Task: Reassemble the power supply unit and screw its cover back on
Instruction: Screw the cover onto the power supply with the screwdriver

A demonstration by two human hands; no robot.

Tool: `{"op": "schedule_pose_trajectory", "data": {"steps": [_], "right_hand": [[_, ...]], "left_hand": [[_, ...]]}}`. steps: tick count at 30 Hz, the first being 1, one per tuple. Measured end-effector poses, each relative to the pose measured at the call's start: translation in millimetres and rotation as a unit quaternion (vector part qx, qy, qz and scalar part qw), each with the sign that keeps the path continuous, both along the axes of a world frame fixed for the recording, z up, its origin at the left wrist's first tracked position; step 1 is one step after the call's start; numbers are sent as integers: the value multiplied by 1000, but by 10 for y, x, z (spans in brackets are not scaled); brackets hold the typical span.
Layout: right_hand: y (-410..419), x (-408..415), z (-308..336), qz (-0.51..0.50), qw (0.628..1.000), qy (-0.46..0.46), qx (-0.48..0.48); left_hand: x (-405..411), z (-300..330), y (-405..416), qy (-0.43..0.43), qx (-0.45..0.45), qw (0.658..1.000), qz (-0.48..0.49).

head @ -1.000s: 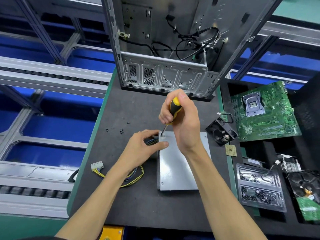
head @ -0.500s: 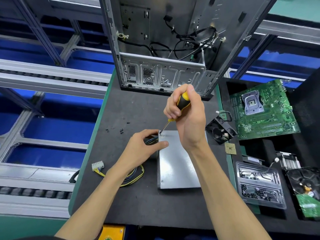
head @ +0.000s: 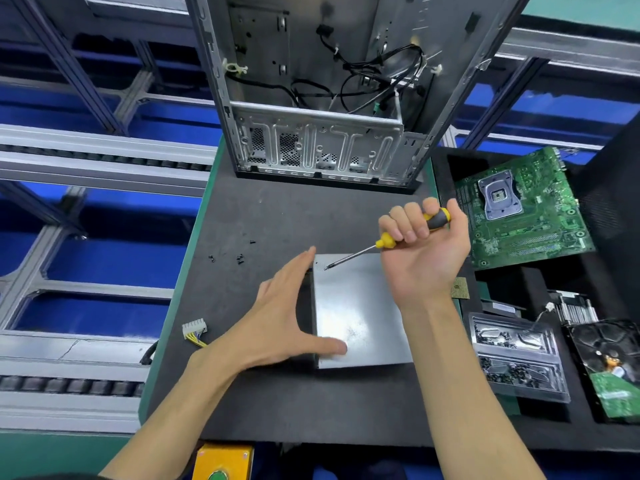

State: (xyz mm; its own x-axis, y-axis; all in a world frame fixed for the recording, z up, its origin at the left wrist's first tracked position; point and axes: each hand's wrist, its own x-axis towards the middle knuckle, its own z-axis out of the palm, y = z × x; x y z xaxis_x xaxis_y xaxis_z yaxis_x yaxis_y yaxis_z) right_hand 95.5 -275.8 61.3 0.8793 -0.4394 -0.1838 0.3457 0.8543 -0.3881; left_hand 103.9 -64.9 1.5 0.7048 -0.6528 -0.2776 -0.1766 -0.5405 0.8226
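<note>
grey power supply unit point(head: 360, 317) under spread left hand point(head: 287, 313), screwdriver point(head: 412, 233) in clenched right hand point(head: 426, 251)

The power supply unit point(head: 360, 313) lies mid-surface point(head: 277, 403), the computer case point(head: 322, 98) behind it, loose screws point(head: 239, 258) to its left, and the motherboard point(head: 523, 209) and screw tray point(head: 519, 358) to its right.

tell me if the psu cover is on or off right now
On: the flat grey cover lies closed over the power supply unit. Whether its screws are all in, cannot tell.
</note>
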Motion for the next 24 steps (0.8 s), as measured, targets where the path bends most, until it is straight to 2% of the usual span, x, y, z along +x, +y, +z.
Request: {"op": "schedule_pose_trajectory", "data": {"steps": [5, 10, 15, 19, 24], "right_hand": [[-95, -113, -114, -8, 996, -11, 84], [-92, -225, -263, 3, 987, -16, 158], [-59, -272, -375, 14, 983, -12, 180], [-52, -263, -421, 26, 984, -9, 176], [-28, -245, -442, 40, 985, -16, 168]], "left_hand": [[-122, 73, 44, -49, 30, 996, -65], [-166, 18, 54, -96, 31, 993, -65], [-152, -109, 57, -23, -11, 1000, -4], [15, -180, 42, 50, -88, 995, 16], [107, -242, -43, 77, -84, 993, 36]]}}
